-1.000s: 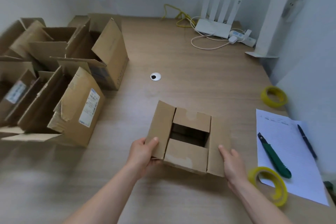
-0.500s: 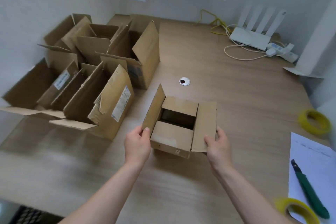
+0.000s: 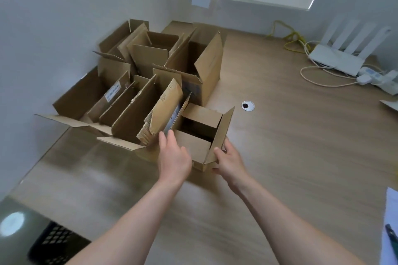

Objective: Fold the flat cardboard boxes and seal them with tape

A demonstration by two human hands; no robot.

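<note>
Pale wood-grain laminate covered the desk point(image 3: 301, 157), which ran back to white walls and a bright blinded window. Near the middle of it sat a small brown cardboard box point(image 3: 200, 135) with its top flaps partly folded, the two side flaps standing up and a dark gap showing between the inner ones. It stood just beside a cluster of larger open brown cardboard boxes point(image 3: 137, 92) crowded against the left wall. The left hand point(image 3: 173, 157) rested at the box's near-left corner, fingers fairly straight and reaching up along the left flap. The right hand point(image 3: 230, 161) gripped the near-right corner, fingers curled round the edge of the right flap. A round grey cable grommet point(image 3: 247, 105) lay in the desktop behind the box. A white router with upright antennas point(image 3: 338, 60) and a yellow cable point(image 3: 290, 36) sat at the far right.
</note>
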